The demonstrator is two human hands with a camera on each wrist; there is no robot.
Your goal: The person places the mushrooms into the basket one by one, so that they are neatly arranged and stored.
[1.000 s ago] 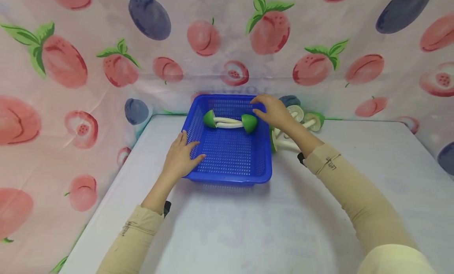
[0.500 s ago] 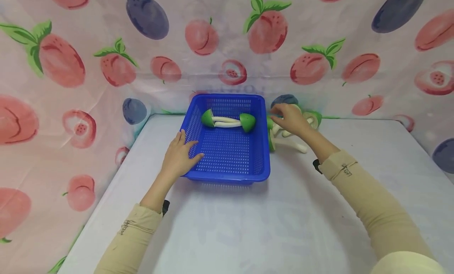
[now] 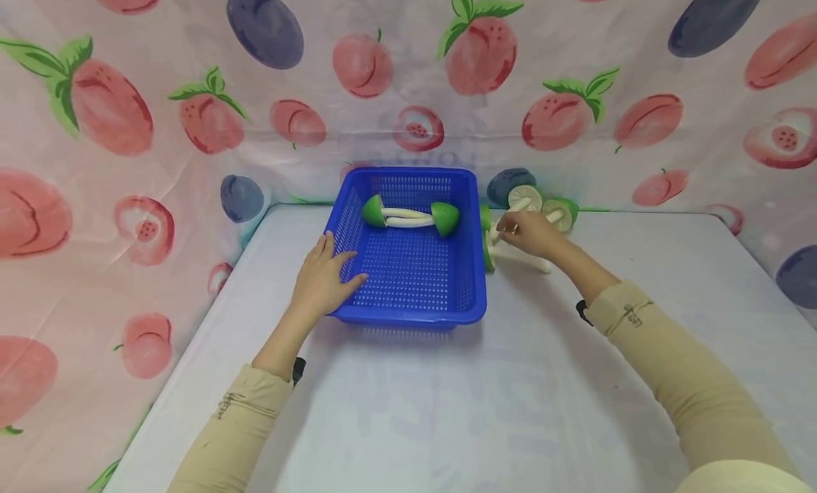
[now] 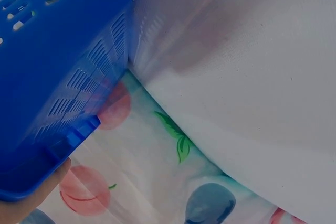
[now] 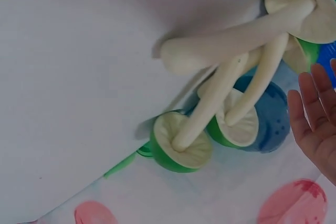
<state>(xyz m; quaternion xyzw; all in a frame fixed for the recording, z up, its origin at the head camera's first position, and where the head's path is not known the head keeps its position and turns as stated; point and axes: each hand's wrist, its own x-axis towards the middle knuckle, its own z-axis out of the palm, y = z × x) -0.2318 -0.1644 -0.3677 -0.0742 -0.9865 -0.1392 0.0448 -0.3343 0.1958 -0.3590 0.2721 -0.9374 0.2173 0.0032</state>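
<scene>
Head: blue plastic basket (image 3: 408, 316) on the desk (image 3: 408, 408), two green-capped mushrooms (image 3: 411, 223) inside. Four more mushrooms (image 3: 525, 196) outside, just right of it. Tally two in, four out; partway, I judge. Left hand (image 3: 322, 280) on left rim, grip spread. Right hand (image 3: 531, 232) at the stems; pinching or not, cannot tell.

Left wrist: fingers against basket edge.

Right wrist: fingers loosely bent; thumb unseen.

Two mushrooms (image 3: 410, 223) lie in the basket (image 3: 411, 316), more mushrooms (image 3: 523, 198) to its right.
</scene>
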